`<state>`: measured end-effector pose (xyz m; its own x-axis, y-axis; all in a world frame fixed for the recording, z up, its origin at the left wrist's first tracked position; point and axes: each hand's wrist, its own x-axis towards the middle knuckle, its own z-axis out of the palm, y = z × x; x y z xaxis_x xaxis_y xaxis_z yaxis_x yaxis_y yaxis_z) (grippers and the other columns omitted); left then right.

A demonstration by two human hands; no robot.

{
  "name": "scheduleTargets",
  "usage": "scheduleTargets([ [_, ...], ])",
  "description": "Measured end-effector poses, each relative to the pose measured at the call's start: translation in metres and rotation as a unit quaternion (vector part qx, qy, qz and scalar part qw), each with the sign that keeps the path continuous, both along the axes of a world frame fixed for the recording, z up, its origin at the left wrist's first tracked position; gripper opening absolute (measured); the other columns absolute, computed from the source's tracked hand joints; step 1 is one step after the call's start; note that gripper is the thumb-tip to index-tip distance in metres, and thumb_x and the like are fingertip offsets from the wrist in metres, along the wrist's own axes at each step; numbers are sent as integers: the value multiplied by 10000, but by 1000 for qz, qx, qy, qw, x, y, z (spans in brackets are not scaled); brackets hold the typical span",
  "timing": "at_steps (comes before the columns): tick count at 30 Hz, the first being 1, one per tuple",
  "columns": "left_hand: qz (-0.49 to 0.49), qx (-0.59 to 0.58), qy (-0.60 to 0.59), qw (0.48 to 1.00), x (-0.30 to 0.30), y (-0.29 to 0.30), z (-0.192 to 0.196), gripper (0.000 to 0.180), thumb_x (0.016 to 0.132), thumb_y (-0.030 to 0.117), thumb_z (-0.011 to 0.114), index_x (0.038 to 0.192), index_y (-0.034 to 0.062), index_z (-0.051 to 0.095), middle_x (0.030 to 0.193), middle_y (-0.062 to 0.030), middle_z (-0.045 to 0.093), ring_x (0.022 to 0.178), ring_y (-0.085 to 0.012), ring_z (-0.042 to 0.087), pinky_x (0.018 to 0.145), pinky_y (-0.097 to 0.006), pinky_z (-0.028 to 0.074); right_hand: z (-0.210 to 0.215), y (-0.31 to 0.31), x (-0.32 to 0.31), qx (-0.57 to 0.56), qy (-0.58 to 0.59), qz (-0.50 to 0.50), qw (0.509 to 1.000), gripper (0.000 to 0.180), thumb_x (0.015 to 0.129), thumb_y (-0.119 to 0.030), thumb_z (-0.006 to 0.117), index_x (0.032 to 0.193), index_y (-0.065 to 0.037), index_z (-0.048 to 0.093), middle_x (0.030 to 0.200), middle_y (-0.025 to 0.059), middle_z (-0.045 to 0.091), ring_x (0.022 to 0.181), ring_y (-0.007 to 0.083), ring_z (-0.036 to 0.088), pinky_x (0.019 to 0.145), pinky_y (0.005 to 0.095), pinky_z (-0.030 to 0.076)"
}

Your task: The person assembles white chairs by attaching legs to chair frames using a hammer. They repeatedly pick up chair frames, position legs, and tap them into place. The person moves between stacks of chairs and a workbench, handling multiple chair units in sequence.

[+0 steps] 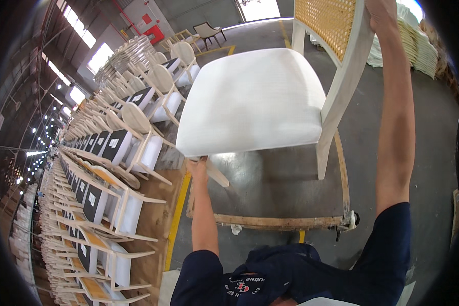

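A dining chair (252, 102) with a white padded seat and a pale wooden frame is between my two arms. Its woven cane backrest (327, 23) rises at the upper right. My left hand (198, 166) is closed under the near left corner of the seat, close to a front leg (218, 176); the seat hides some of the fingers. Up at the top edge of the picture, my right hand (381, 14) grips the upper side of the backrest frame, partly cut off. Whether the chair's legs touch anything below cannot be made out.
Beneath the chair lies a low wooden-edged frame (280, 223) with a caster at its right corner. Long rows of similar chairs (120, 204) fill the left side. Stacked white bundles (415, 46) stand far right. A dark-seated chair (208, 31) sits farther back.
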<state>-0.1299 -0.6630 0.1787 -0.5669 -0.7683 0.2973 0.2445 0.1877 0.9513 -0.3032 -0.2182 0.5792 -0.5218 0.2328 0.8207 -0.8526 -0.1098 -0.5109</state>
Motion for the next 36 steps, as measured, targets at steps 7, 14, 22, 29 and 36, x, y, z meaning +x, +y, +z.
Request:
scheduleTargets([
  [7,25,-44,-7,999,79,0,-10,372,785,17,701,1126,-51,568,1082,-119,622,963,-212,582,844,-332,442,-24,11,115,-80,-104,-202,970,443,844,-338,693,1104,15,626,1066,99,624,932,177,602,824,301,473],
  [14,-54,-233,-133,962,211,-26,-90,349,886,134,627,1195,-23,584,1114,-130,647,1034,-205,597,878,-342,482,-335,87,290,48,-213,-138,966,458,990,-351,456,1280,4,452,1284,179,521,1152,290,531,960,457,463],
  [22,-284,108,-101,947,197,-130,33,459,955,301,518,1327,38,463,1191,-104,599,996,-219,616,823,-348,531,-524,-29,419,-579,-442,409,549,553,972,-495,387,1397,-146,443,1342,106,536,1238,334,495,989,584,414],
  [29,-356,39,-276,892,182,-10,181,595,950,534,464,1233,15,532,945,-76,615,843,-152,608,736,-295,533,-522,32,507,-594,-434,370,568,554,963,-488,395,1392,-142,445,1364,111,508,1267,339,453,1007,597,376],
  [36,-360,-288,-250,852,174,149,223,569,938,355,571,1348,-20,448,1276,-150,539,1110,-230,552,928,-346,461,-526,151,588,-645,-362,272,616,555,955,-481,402,1387,-137,448,1387,117,480,1295,345,412,1026,610,339],
])
